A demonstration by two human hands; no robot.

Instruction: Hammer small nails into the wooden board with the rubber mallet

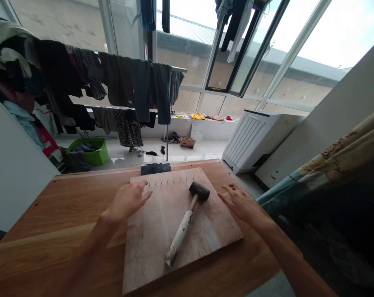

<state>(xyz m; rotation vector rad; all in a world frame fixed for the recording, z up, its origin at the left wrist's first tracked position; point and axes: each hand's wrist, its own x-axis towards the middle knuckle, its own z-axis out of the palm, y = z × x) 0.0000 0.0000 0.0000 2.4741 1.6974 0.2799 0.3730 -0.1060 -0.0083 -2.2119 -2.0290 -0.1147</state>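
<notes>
A pale wooden board (162, 231) lies on a brown wooden table (50, 222). A rubber mallet (187, 218) with a black head and a worn white handle rests on the board, head toward the far edge. A row of several small nails (168, 180) stands along the board's far edge. My left hand (128, 200) hovers over the board's left side, fingers stretched out, holding nothing. My right hand (239, 202) is at the board's right edge, fingers spread, also holding nothing. Neither hand touches the mallet.
A dark phone (156, 168) lies on the table beyond the board. Past the table are a drying rack hung with clothes (128, 86), a green basket (90, 152), a white appliance (251, 140) and large windows. Patterned fabric (338, 165) hangs at right.
</notes>
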